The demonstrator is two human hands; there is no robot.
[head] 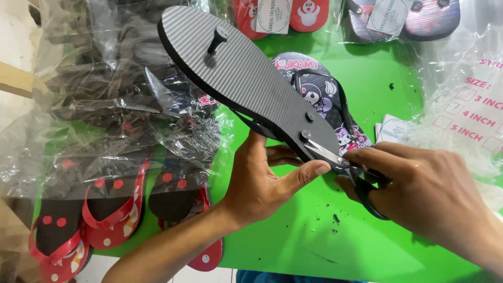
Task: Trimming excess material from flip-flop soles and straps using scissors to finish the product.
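- While the left hand [262,183] props a black flip-flop [246,78] sole-up and tilted above the green bench [367,89], fingers clamped on its heel edge, thumb lying along the rim, the right hand [429,188] is closed through the handles of a pair of scissors [340,160].
- Scissor blades slightly parted, tips right at the rear strap plugs [305,126] near the heel; step in hand looks like trimming plug ends flush with the sole.
- Toe plug [216,41] stands tall out of the sole, uncut by the look of it.
- Next move, as a judgement: it calls for a steady sole, blades flat against the rubber and closing on the plug stub only, not the ribbed surface.
- Under the held one, a second flip-flop [322,94] with cartoon print lies face-up on the bench.
- Black offcut bits [335,217] scattered on the bench below the hands.
- Left: red-strapped flip-flops [110,209] in clear plastic bags, stacked.
- Far edge: more bagged pairs [403,18]; small stack of white tags [393,128] to the right; printed plastic bag [471,105] at right edge.
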